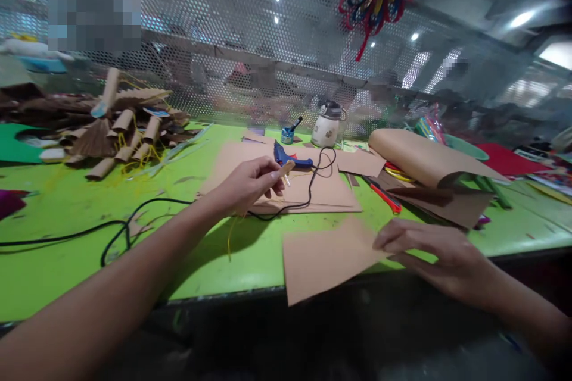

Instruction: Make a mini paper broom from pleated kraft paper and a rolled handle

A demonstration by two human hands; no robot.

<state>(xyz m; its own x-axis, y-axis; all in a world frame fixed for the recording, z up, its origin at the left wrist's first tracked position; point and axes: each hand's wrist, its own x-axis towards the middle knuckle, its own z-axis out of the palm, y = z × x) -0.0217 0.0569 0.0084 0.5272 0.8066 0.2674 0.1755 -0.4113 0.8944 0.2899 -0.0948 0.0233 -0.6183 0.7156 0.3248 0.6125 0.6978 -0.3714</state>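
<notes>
Over the near edge of the green table, my right hand (431, 253) pinches the corner of a brown kraft paper sheet (328, 256). The sheet tilts and its front overhangs the edge. My left hand (254, 181) is closed, with a small brown paper strip (286, 168) held between thumb and fingers. Just beyond those fingers lies a blue glue gun (295, 159) on a stack of brown cardboard (330, 203). Its black cord (309, 187) loops across the stack. A thin yellow string (229, 241) hangs below my left hand.
Rolled paper tubes with yellow strings (125, 131) are heaped at the left. A white jar (328, 125) and a small blue pot with a marker (288, 134) stand at the back. At the right lie a red utility knife (385, 197) and a curled kraft sheet (424, 158).
</notes>
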